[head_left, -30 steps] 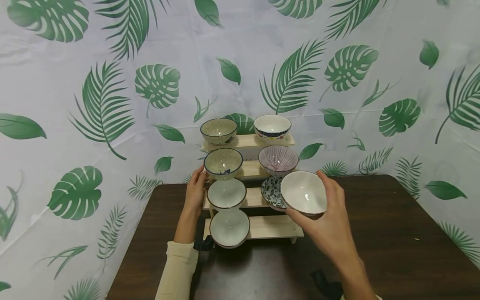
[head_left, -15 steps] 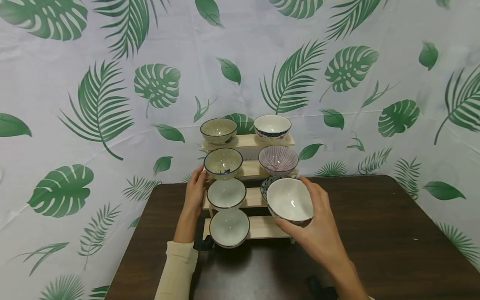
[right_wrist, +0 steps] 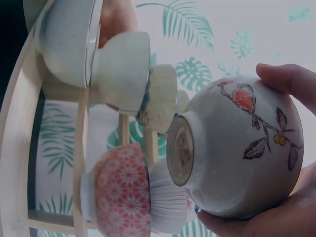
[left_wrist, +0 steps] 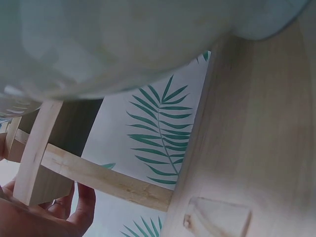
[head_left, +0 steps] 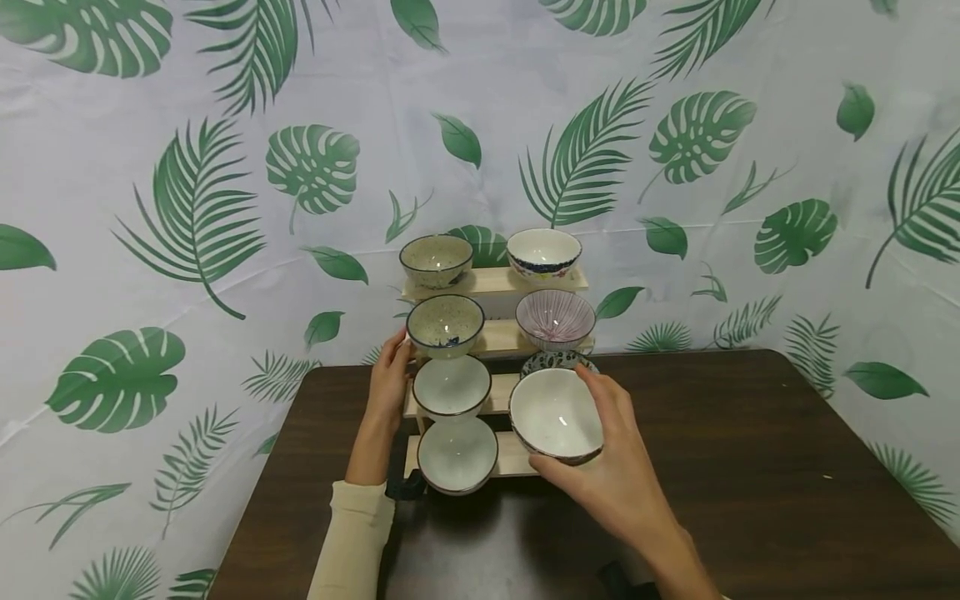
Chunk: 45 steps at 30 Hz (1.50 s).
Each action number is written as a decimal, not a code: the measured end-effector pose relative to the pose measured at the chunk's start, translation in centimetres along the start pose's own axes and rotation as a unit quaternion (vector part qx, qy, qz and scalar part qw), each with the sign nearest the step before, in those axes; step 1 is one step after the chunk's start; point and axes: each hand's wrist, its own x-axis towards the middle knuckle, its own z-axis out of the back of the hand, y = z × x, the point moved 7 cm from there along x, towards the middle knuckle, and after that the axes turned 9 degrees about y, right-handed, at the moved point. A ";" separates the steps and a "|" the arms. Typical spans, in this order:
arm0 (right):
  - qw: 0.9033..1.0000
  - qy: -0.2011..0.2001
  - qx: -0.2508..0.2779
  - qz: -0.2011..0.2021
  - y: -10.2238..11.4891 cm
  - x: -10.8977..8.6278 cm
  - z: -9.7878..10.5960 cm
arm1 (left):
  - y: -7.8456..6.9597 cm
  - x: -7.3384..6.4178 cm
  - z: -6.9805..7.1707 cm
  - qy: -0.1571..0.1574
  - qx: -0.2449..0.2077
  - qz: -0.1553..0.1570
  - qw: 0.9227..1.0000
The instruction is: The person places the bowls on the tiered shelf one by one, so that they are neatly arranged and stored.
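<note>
My right hand (head_left: 611, 467) grips a white bowl (head_left: 557, 412) by its rim and side, in front of the stand's two lower right tiers. In the right wrist view, this bowl shows a painted bird and branch and is tipped, its foot facing the stand. My left hand (head_left: 387, 383) holds the wooden tiered stand (head_left: 516, 454) at its left side; in the left wrist view its fingers (left_wrist: 85, 205) curl round a wooden upright (left_wrist: 37, 153). Behind the held bowl, a bowl (head_left: 551, 361) with a dark leafy inside sits on the third tier; its outside is red-flowered.
Left column: speckled bowls (head_left: 435, 260) on the upper two tiers, white bowls (head_left: 452, 387) below. At right, a white bowl with a blue band (head_left: 544, 250) tops a pink-striped bowl (head_left: 556, 318). The dark table (head_left: 750, 467) meets a leaf-print cloth (head_left: 480, 100).
My right hand has carried the white bowl left and down, from beside the stand to in front of its lower right tiers. The left hand stays on the stand.
</note>
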 end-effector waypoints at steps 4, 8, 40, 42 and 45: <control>1.000 0.005 -0.004 0.000 0.1 -0.3 -0.2 | 0.0 -0.1 0.0 -0.002 -0.002 0.000 1.000; 1.000 0.007 -0.005 0.000 0.0 -0.7 -0.3 | 0.1 -0.1 0.0 -0.003 -0.002 -0.003 1.000; 0.999 0.016 -0.013 0.034 -1.5 -2.6 -1.9 | -0.1 0.0 0.2 -0.001 -0.005 -0.013 1.000; 0.999 0.014 -0.012 0.038 -1.4 -2.6 -1.9 | -0.3 0.0 0.2 -0.001 -0.009 -0.015 1.000; 0.999 0.011 -0.015 0.040 -1.5 -2.7 -2.1 | -0.3 0.0 0.1 -0.001 -0.008 -0.013 1.000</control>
